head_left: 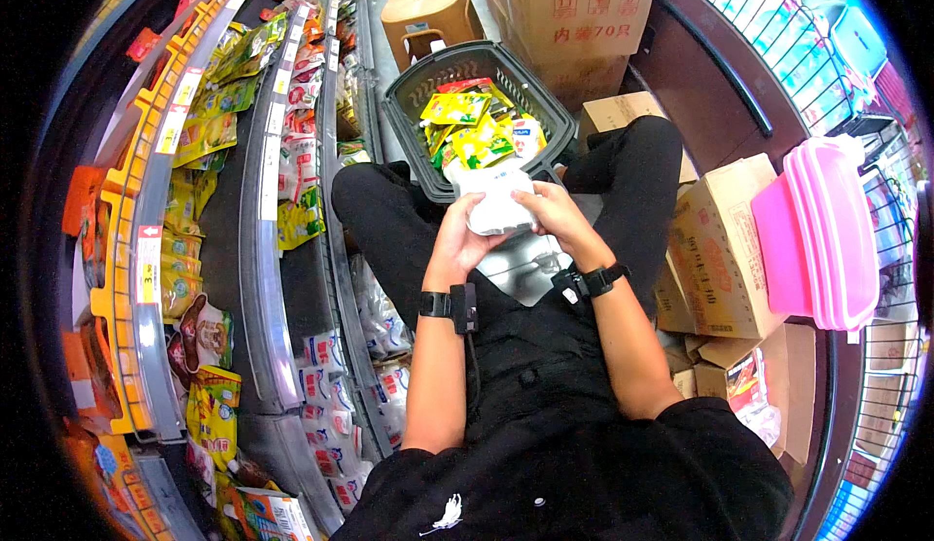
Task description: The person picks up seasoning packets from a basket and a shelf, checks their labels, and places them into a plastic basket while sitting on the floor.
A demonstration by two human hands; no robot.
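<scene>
Both hands grip a white plastic packet above the near rim of a dark shopping basket. My left hand holds its left side, thumb on top. On the right edge my right hand has its thumb over the top face. Beyond the packet stands the dark grey plastic basket, between my knees. Inside it lie several yellow-green seasoning packets, a red packet and a white-and-blue packet. The packet in my hands hides part of the basket's near side.
Tiered shelves with yellow, red and white packets run along my left. A wooden-coloured stool and a tall carton stand beyond the basket. On my right are more cartons, stacked pink plastic basins and wire racks.
</scene>
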